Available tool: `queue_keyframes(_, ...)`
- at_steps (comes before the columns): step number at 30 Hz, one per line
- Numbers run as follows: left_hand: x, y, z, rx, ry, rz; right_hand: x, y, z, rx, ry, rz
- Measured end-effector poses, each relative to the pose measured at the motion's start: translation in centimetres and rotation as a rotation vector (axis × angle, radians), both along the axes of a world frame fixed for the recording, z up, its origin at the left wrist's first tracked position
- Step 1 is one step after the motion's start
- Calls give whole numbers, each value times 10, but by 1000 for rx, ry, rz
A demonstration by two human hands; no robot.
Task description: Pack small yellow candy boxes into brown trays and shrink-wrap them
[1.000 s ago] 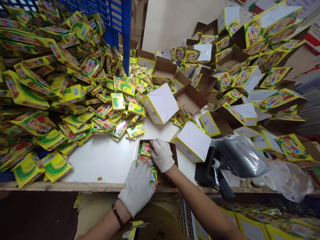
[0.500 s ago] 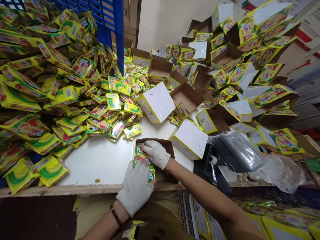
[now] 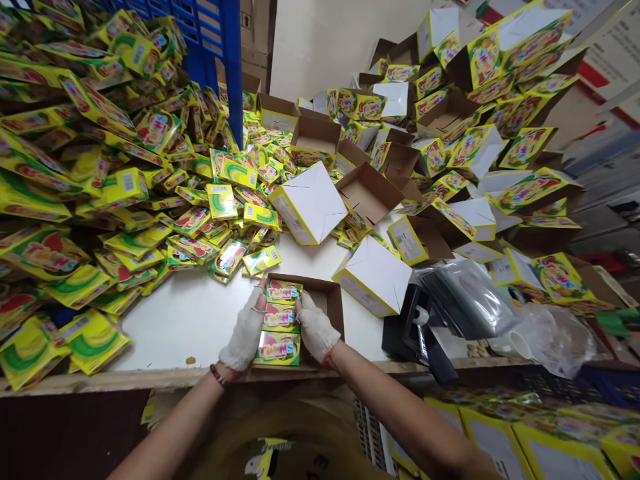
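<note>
Packets (image 3: 280, 318), rectangular, of glossy yellow-and-green card, are lined up inside an open brown cardboard box (image 3: 335, 301), flanked by white-gloved left hand (image 3: 244, 335) and right hand (image 3: 319, 330), fingers half-curled; whether anything is gripped cannot be told. Judged light, slippery, crushable; best held by opposite ends.

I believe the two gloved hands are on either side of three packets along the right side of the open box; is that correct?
Not quite: the head view shows the three packets along the left side of the open box. The gloved left hand and right hand are indeed on either side of them.
</note>
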State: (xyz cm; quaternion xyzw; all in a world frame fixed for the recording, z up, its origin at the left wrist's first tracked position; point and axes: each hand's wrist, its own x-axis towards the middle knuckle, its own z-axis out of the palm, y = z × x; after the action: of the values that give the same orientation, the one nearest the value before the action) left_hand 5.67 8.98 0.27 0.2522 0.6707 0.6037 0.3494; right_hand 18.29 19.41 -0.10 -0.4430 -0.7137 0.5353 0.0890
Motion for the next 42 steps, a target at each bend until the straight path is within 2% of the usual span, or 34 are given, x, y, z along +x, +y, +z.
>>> queue_keyframes(3,2,2,0,45,-124,19,-1,-10,4,10,-94,48)
queue_keyframes(5,5,0,3,52,-124,6,0,-15,9,8,-166,61)
queue_keyframes(8,-3,-11,9,-11,123,-31,-2,-22,16,19,-256,61)
queue_keyframes(10,-19,-30,17,-94,368,15,-3,-25,20,18,-260,43)
queue_keyframes(12,-40,-60,28,-251,654,136,-2,-24,24,27,-267,3)
queue_keyframes(14,-63,-95,39,-557,970,262,1,-21,28,84,-209,-49)
queue_keyframes(15,-74,-111,43,-740,1064,297,3,-18,31,122,-137,-67)
queue_keyframes(17,-94,-139,48,-1001,1155,232,5,-13,39,184,53,-78)
queue_keyframes(19,-109,-158,50,-1091,1179,132,4,-10,50,211,195,-51)
queue_keyframes(20,-114,-164,51,-1076,1174,118,1,-10,56,218,229,-20)
queue_keyframes(21,-118,-167,52,-1035,1155,158,-2,-12,62,225,250,19)
queue_keyframes(23,-118,-168,56,-899,1049,355,-12,-21,71,240,279,130)
queue_keyframes(25,-110,-160,62,-703,826,519,-25,-32,75,284,326,244)
queue_keyframes(26,-102,-154,64,-590,692,542,-33,-38,75,321,355,299)
queue_keyframes(27,-93,-147,66,-483,564,515,-41,-43,74,361,378,353)
queue_keyframes(29,-75,-132,68,-326,386,363,-58,-51,72,403,368,472)
queue_keyframes(31,-65,-120,67,-255,391,241,-73,-55,71,361,246,626)
queue_keyframes(32,-67,-116,66,-254,473,220,-78,-56,72,336,164,691)
queue_keyframes(34,-84,-116,64,-352,749,280,-84,-56,75,317,39,754)
queue_keyframes(36,-115,-123,64,-605,1043,373,-83,-56,79,314,10,715)
queue_keyframes(37,-131,-128,64,-758,1126,368,-81,-55,81,302,17,680)
queue_keyframes(39,-156,-139,68,-933,1189,332,-76,-53,83,270,32,627)
queue_keyframes(40,-162,-144,71,-944,1192,324,-74,-52,83,259,40,606)
queue_keyframes(42,-160,-150,78,-846,1165,393,-71,-51,81,245,79,574)
